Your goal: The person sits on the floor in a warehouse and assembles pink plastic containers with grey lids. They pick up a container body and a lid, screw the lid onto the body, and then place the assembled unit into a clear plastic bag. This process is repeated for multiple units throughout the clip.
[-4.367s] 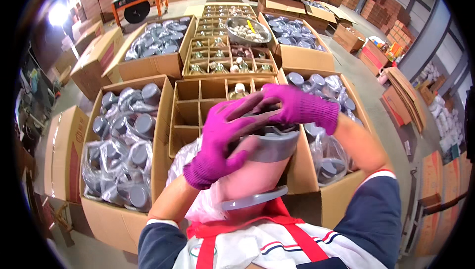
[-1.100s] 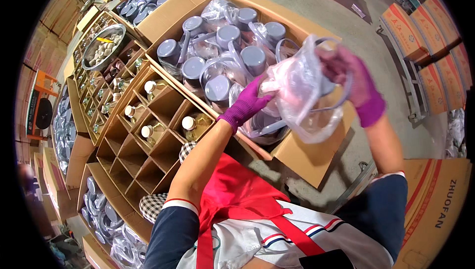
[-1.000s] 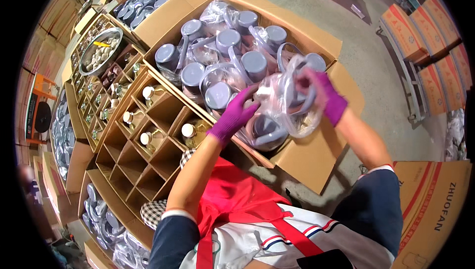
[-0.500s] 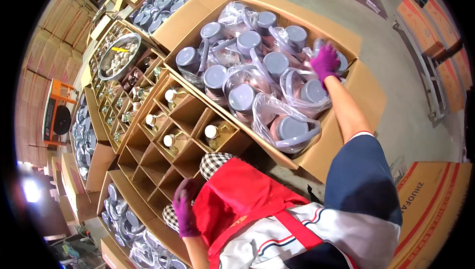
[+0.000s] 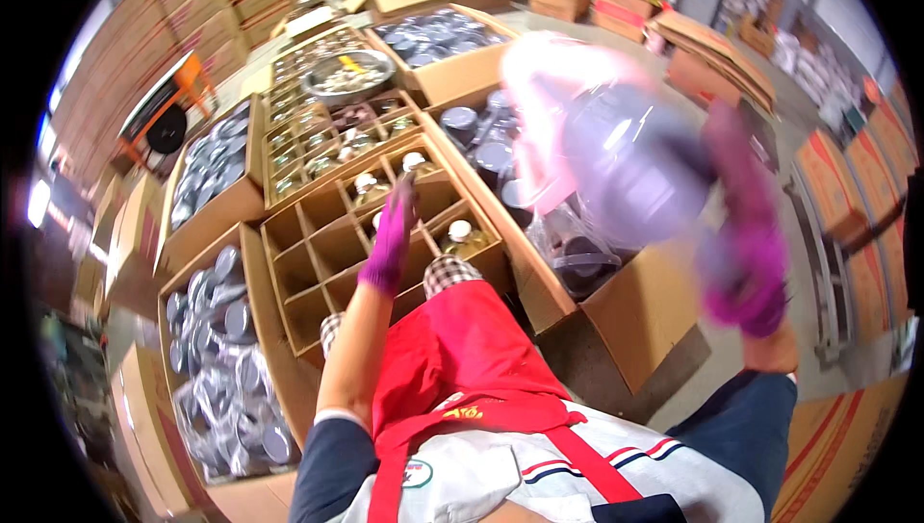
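Note:
My right hand [image 5: 749,273], in a purple glove, is raised at the right and closed on a plastic-wrapped jug [image 5: 630,172] with a grey-violet lid and a pink body. Motion smears both, so the exact grip is hard to see. The jug hangs over a large open carton [image 5: 539,273] of similar wrapped, grey-lidded jugs. My left hand [image 5: 393,239], also purple-gloved, hovers over a divided carton [image 5: 318,254] with its fingers stretched out and nothing in it. Beside its fingertips are clear glass bottles with white caps [image 5: 367,186]; the hand partly covers one of them.
A metal bowl [image 5: 348,76] of small pale pieces and a yellow tool rests on another divided carton of bottles. Cartons of grey-lidded items [image 5: 217,331] flank me at the left. Stacked cartons [image 5: 837,186] stand on a pallet at the right.
My right hand has lifted a jug up out of the large carton. My left hand has moved forward from near my lap to above the bottles. The view has tilted up.

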`<state>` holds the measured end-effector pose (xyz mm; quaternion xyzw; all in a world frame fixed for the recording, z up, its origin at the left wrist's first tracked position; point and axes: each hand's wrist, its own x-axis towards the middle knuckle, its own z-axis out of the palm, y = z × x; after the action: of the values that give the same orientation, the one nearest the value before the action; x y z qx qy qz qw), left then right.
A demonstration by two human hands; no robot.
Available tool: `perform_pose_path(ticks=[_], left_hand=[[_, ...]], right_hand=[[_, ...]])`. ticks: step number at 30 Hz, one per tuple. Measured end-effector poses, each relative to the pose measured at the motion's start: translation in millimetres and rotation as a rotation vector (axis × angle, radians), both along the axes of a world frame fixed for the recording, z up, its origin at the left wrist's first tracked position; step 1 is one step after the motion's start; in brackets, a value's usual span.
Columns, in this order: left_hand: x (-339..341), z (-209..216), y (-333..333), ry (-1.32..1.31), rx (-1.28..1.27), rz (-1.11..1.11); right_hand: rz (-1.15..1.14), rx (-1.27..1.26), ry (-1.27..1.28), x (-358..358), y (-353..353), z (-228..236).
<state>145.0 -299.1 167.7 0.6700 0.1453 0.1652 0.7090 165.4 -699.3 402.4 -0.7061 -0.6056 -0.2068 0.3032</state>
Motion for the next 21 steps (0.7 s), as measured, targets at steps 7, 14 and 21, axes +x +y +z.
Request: perform_pose_path(ticks=[7, 14, 21], left_hand=[[-80, 60, 99, -0.541, -0.658, -0.474], [-154, 49, 43, -0.646, -0.449, 0.03], [-189, 115, 53, -0.47, 0.407, 0.152]], right_hand=[[0.831, -1.097, 0.414, -74, 122, -159], [0.756, 0.017, 0.499, 7, 296, -134], [1.035, -0.065, 1.276, -8, 361, -151]])
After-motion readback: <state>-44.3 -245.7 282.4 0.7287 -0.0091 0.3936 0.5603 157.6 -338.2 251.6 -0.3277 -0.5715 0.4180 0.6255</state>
